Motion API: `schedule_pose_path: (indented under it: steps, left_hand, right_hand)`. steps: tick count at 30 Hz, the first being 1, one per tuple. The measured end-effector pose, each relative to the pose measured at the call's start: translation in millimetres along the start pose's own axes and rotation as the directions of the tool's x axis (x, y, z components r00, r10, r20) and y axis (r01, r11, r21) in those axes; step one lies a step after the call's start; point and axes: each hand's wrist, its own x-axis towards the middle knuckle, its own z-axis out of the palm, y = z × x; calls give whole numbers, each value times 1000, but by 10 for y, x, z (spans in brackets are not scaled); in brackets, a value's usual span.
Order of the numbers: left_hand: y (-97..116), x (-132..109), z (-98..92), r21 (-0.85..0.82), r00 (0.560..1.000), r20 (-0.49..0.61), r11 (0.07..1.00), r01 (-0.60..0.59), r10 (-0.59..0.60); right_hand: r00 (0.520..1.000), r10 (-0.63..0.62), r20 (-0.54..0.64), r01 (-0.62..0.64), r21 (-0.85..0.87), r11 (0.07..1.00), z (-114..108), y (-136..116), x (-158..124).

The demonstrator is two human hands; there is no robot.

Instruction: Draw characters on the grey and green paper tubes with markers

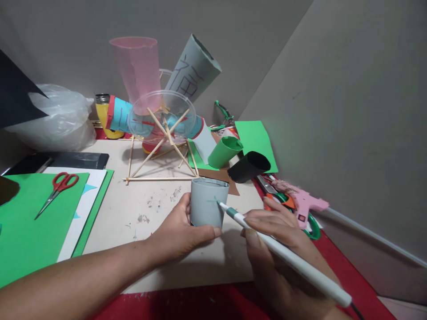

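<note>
My left hand [182, 226] is wrapped round a short grey paper tube [207, 209], thumb along its lower front, keeping it upright above the board. A white felt-tip marker [283, 251] with a green collar lies in the closed fingers of my right hand [276, 240]. Its tip touches the tube's front at a small green mark. Just behind stands a wheel frame of wooden sticks [160, 179] with clear plastic discs [162, 115]. Fixed around it are a pink cup [138, 66], a grey tube with a dark drawn character [195, 66], and blue tubes with red rims [122, 115].
Red-handled scissors [60, 189] lie on green sheets [36, 231] at left. A green tube [225, 151], a black tube [249, 166] and a pink glue gun [303, 200] are at right. A plastic bag [63, 118] and yellow bottle [106, 115] stand at back left.
</note>
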Motion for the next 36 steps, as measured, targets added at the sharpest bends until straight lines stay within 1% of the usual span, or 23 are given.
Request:
schedule_pose_path:
  steps: [3,6,8,11,18,26,32,36]
  left_hand:
    - [0,0,-1,5,1000,-2,1000,0,0]
    - [-10,5,-10,14,1000,-6,1000,-2,2]
    - [-13,8,-14,10,1000,-3,1000,-2,2]
    - [-6,8,-11,12,1000,-2,1000,0,0]
    - [17,-2,2,25,1000,-16,999,21,-21]
    - [13,-6,-7,38,1000,-17,999,12,-12]
    - [12,-7,-4,38,1000,-24,999,21,-20]
    - [3,-5,-9,32,1000,-14,999,19,-19]
  right_hand:
    - [1000,5,-18,-6,-7,1000,-1,-2,-3]
    - [998,39,-43,-39,10,999,6,0,-19]
    - [998,58,-37,-57,24,998,10,4,-30]
    - [998,56,-27,-55,30,998,12,7,-37]
    - [997,60,-47,-59,20,998,7,13,-43]
    - [994,73,-78,-71,20,997,19,14,-38]
    - [995,57,-86,-54,36,998,23,25,-30]
    - [994,74,-86,-71,39,997,25,33,-39]
